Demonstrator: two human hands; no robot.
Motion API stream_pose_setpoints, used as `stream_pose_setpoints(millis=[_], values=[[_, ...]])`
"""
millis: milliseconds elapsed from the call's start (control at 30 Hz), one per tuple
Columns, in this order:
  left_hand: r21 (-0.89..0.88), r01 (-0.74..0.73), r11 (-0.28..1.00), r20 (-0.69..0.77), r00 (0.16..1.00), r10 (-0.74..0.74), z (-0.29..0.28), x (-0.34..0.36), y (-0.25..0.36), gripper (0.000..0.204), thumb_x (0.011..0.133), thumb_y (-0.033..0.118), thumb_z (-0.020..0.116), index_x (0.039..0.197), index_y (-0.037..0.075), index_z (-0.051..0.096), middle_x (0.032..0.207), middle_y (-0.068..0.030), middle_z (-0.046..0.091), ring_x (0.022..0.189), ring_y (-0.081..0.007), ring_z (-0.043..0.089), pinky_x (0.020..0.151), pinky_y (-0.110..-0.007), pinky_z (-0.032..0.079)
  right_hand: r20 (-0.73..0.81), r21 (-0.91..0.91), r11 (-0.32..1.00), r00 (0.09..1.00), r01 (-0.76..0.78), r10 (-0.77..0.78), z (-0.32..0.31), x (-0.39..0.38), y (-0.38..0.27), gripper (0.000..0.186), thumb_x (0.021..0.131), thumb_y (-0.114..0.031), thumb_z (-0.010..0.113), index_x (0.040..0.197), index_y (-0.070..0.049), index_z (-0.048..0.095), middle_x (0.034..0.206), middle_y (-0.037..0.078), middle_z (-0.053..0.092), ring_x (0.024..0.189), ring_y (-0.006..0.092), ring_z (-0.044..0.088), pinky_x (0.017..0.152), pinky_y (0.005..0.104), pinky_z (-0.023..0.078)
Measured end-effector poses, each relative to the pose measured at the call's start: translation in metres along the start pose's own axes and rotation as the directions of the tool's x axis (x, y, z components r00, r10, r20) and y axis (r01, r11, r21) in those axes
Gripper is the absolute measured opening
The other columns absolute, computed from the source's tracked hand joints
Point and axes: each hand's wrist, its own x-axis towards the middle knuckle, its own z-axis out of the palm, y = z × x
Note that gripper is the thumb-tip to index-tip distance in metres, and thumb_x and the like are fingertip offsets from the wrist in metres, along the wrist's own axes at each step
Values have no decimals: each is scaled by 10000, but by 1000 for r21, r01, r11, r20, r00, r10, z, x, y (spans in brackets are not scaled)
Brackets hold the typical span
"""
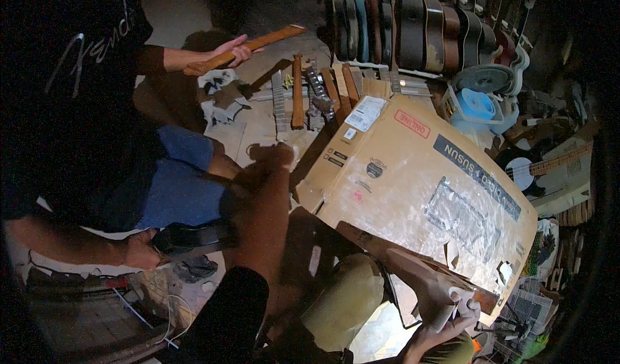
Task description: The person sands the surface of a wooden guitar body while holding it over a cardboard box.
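My left hand (268,161) reaches up through the middle of the view, smeared by motion; I cannot tell whether it holds anything. It is over a pale work surface (229,131), below loose guitar necks (297,93). My right hand (458,312) is at the lower right, its fingers closed on a long brown wooden piece (400,261) that slants up to the left. That piece lies along the lower edge of a large cardboard box (420,183), which has scuffed, shiny tape on it. My knee (342,299) shows below.
At left, a person in a black shirt (84,125) holds a wooden neck (274,38) in one hand; their other hand (142,251) is by a dark object. Guitars (410,28) stand racked behind. At right are a plastic tub (458,115), a banjo (520,173) and piled clutter.
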Motion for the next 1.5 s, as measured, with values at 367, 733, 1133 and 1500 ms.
stream_pose_setpoints(millis=[367,733,1133,1500], values=[[-235,56,970,51,998,-45,-112,-166,145,766,777,411,621,1370,-27,413,1220,-312,583,1135,-421,577,945,-460,457,-10,-207,937,957,283,-291,9,6,-26,150,867,50,613,894,24,468,1027,156,428,1011,282,447,937,388,364],[-234,-465,854,-361,857,367,-260,-245,259,883,813,338,640,1540,137,181,1021,-318,656,959,-446,647,851,-495,492,-24,-99,965,969,242,-245,0,-19,-29,214,833,-4,649,909,33,452,1038,171,411,1026,329,414,944,437,341],[-805,-575,148,-67,337,939,-164,-491,298,303,941,298,614,903,-2,601,943,-122,607,923,-183,572,829,-324,462,-52,-147,968,975,206,-215,-6,-17,-28,216,826,-9,663,869,4,452,1029,183,436,1024,351,441,946,461,344],[-847,-517,124,-146,450,881,-180,-551,274,226,849,146,625,681,20,541,640,-72,523,584,-190,501,558,-317,389,16,-105,992,998,64,-63,-8,-38,-14,292,835,-155,622,991,63,506,1267,366,395,1218,519,348,1076,581,204]])
